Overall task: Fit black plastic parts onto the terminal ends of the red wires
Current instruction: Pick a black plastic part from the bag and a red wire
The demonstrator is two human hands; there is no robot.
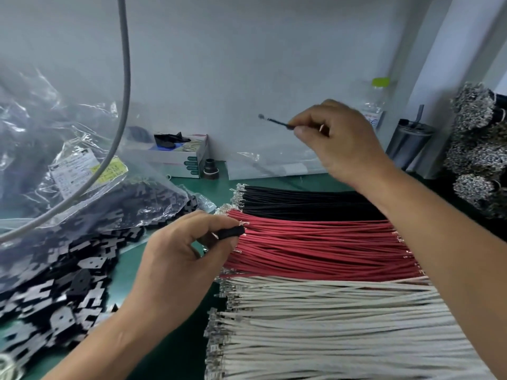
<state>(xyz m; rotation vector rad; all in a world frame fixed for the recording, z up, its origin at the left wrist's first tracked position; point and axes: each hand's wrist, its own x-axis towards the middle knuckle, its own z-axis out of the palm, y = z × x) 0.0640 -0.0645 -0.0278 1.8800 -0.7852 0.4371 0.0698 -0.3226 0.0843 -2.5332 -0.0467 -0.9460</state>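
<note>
Red wires [315,242] lie in one flat bundle on the green bench [131,270], between one bundle of black wires [301,200] behind and one of white wires [329,325] in front, all three with metal terminals at their left ends. At the red bundle's left end the left hand [178,259] pinches one black plastic part [230,232] between thumb and fingers [219,219], a metal terminal tip showing just beside the part. The right hand [340,138] is raised above the black bundle, its fingers curled round one thin dark wire [277,122] whose small terminal end points left. Left of the hands, many loose black plastic parts [68,283] spill across the bench from one clear plastic bag [55,160]; they are too many and too blurred to count. One grey cable [124,78] hangs in front of the bag. At the back wall stand one small box [186,157], one bottle with a green cap [380,83] and one dark cup [408,146].
</note>
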